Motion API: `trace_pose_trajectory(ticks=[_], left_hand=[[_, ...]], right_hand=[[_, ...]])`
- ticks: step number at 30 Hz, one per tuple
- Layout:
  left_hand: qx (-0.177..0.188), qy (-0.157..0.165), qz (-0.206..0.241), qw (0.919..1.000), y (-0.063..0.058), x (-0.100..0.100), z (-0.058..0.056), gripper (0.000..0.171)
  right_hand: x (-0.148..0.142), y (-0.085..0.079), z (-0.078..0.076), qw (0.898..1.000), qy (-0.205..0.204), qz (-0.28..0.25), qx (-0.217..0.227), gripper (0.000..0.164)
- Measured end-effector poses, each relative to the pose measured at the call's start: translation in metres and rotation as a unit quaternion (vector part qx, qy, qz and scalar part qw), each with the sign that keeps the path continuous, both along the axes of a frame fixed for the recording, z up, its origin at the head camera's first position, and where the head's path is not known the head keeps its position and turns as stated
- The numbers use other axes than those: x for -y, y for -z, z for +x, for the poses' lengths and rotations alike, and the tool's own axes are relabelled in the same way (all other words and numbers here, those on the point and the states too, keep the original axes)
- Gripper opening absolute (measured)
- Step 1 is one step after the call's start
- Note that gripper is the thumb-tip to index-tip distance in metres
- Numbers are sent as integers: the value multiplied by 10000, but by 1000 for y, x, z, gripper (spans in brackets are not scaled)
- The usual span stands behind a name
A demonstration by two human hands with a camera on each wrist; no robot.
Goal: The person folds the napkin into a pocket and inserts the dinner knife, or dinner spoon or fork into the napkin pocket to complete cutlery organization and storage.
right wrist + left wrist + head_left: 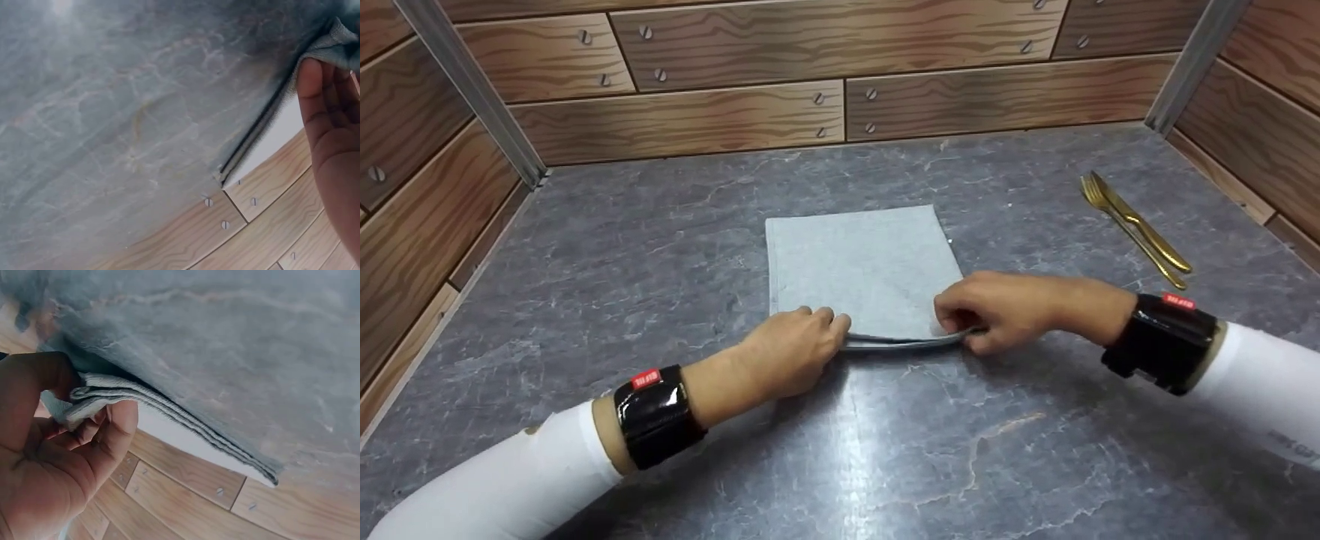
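A light grey cloth napkin (pixel 862 262), folded into a square of several layers, lies flat in the middle of the table. My left hand (pixel 799 349) pinches its near edge toward the left corner. At the near right corner, my right hand (pixel 997 311) grips the edge between thumb and fingers. Between the hands the near edge is slightly raised and its layers part a little. In the left wrist view the stacked layers of the napkin (pixel 169 410) run out from between my thumb and fingers. The right wrist view shows my fingertips (pixel 310 76) against the cloth.
A gold fork (pixel 1132 234) and a gold knife (pixel 1144 225) lie side by side at the right of the grey marbled table (pixel 645 247). Wood-patterned panels (pixel 735 116) close off the back and both sides, with metal posts (pixel 480 97) at the corners.
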State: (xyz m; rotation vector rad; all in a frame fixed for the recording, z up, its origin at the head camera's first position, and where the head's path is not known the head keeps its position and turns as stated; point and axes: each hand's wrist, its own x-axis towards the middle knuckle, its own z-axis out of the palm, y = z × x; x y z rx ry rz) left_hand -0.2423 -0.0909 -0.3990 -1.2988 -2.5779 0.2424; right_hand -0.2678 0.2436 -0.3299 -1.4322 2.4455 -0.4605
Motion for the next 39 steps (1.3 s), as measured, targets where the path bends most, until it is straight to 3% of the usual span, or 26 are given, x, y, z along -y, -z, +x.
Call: trace_pose_trajectory(ticks=[3, 5, 7, 10, 14, 17, 20, 25, 29, 31, 35, 37, 39], left_hand=[[321, -297, 9, 9990, 26, 1, -18, 33], [291, -404, -48, 9987, 33, 1, -21, 36], [211, -444, -45, 9988, 34, -2, -20, 45], [297, -437, -8, 9986, 33, -6, -24, 42], [889, -300, 360, 9949, 31, -4, -40, 25], [1399, -207, 848, 9863, 26, 2, -57, 15], [1771, -139, 1253, 9761, 23, 10, -72, 10], [2311, -187, 1555, 9602, 22, 18, -88, 19], [2525, -295, 1625, 9534, 20, 21, -97, 11], [2544, -231, 1580, 9538, 20, 25, -99, 10], [2422, 155, 1240, 9621, 22, 39, -91, 54], [2155, 404, 1003, 9705, 26, 47, -83, 64], [1769, 649, 860, 9783, 30, 52, -74, 63]], right_hand=[[0, -1, 3, 9998, 144, -7, -151, 21], [-1, 1, 2, 9990, 426, -96, -117, 20], [-3, 2, 0, 9966, 739, -359, -49, 22], [-8, 6, -4, 9904, 944, -997, -149, 25], [-13, 11, -9, 9775, -27, -1924, -864, 24], [-16, 11, -11, 9635, -866, -2119, -1387, 16], [-16, 8, -6, 9578, -1268, -1751, -1896, 37], [-6, 6, 16, 9484, -1440, -359, -2803, 73], [-3, 1, 21, 9439, -1244, 311, -3043, 53], [-4, 1, 17, 9430, -1208, 273, -3090, 39], [-8, 5, 7, 9393, -1360, -208, -3142, 42], [-12, 8, 3, 9363, -1420, -495, -3172, 44], [-16, 12, -1, 9364, -1408, -760, -3123, 45]])
